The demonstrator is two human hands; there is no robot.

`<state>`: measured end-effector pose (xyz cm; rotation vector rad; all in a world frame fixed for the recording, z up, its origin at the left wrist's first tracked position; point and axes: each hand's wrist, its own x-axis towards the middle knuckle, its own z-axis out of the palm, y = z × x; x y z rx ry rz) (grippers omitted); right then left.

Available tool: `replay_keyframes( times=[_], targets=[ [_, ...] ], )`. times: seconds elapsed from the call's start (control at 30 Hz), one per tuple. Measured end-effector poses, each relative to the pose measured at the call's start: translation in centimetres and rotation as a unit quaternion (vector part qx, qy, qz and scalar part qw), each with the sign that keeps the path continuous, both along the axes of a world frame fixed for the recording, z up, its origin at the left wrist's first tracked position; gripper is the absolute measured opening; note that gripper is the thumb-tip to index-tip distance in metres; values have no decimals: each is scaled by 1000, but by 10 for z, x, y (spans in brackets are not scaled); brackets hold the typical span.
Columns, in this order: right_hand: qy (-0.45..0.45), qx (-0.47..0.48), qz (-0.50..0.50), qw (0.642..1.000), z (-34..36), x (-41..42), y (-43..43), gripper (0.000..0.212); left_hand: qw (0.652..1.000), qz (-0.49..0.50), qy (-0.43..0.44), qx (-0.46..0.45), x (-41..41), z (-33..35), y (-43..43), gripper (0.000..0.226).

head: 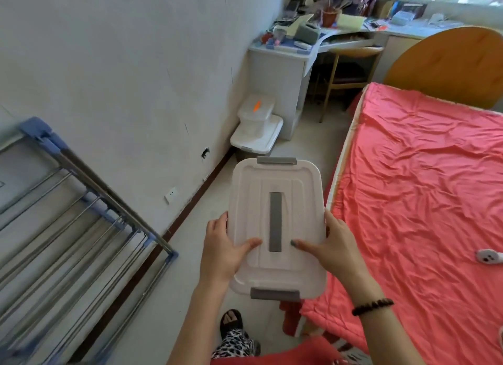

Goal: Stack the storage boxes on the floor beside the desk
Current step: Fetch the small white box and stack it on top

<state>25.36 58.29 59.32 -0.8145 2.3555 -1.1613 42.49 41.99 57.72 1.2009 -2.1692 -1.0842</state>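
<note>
I hold a white storage box (277, 185) with a grey lid strip and grey end clasps in front of me, above the floor. My left hand (224, 249) grips its left side with the thumb on the lid. My right hand (333, 251) grips its right side, thumb on the lid too. Ahead on the floor beside the desk (277, 73), a small white box (257, 108) with an orange mark sits on top of a larger white box (257, 137), against the wall.
A bed with a pink cover (424, 195) fills the right side. A folded metal drying rack (73, 209) leans on the left wall. The desk top is cluttered and a stool (351, 65) stands under it. A narrow strip of floor runs between bed and wall.
</note>
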Motion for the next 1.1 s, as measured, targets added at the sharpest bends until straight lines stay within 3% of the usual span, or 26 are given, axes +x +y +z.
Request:
replay_keyframes(
  times=[0.27,0.63,1.1],
  targets=[
    [-4,12,-37,999,2,-17,-111,81,1000,-31,0,7,-25,6,-122,96],
    [-40,25,-38,998,-3,-60,-191,75,999,-46,-15,2,-71,-2,-204,96],
    [-49,33,-36,998,-10,-246,-341,71,999,-33,-29,9,-257,-9,-347,92]
  ],
)
